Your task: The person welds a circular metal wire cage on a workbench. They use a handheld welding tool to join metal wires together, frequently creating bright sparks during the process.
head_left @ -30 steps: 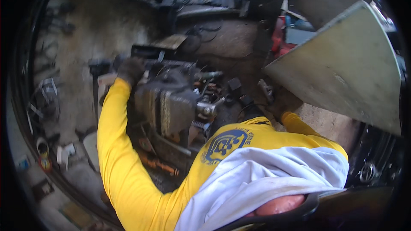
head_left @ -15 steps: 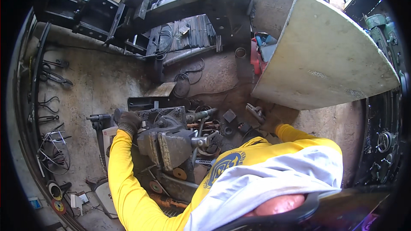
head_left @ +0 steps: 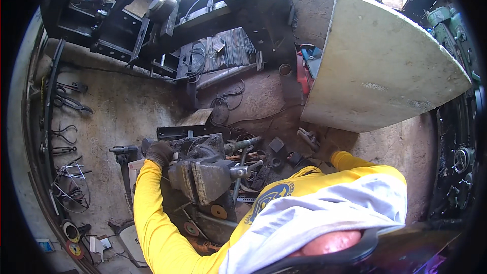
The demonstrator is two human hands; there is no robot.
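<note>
My left hand [head_left: 160,153], in a dark glove, is closed at the left end of the bench, beside a round dark metal piece [head_left: 147,145]. What its fingers grip is hidden. Just to its right stands a heavy grey bench vise [head_left: 207,175], its jaws facing me. My right hand [head_left: 327,151] reaches out at the far right of the bench, dark against a brown surface. Beside it lies a grey metal tool like a clamp or locking pliers [head_left: 307,139]. The right fingers are too dark to make out.
A large pale panel [head_left: 385,71] rises at the right, in front of green machinery [head_left: 446,23]. Thin metal rods [head_left: 231,48] lie on a dark steel frame ahead. Pliers and tongs [head_left: 71,101] hang at the left. Cutting discs [head_left: 218,211] sit below the vise.
The whole view has shifted slightly, so the scene sits a little lower and to the right. Both hands stay at about the same places beside the vise and the metal tool.
</note>
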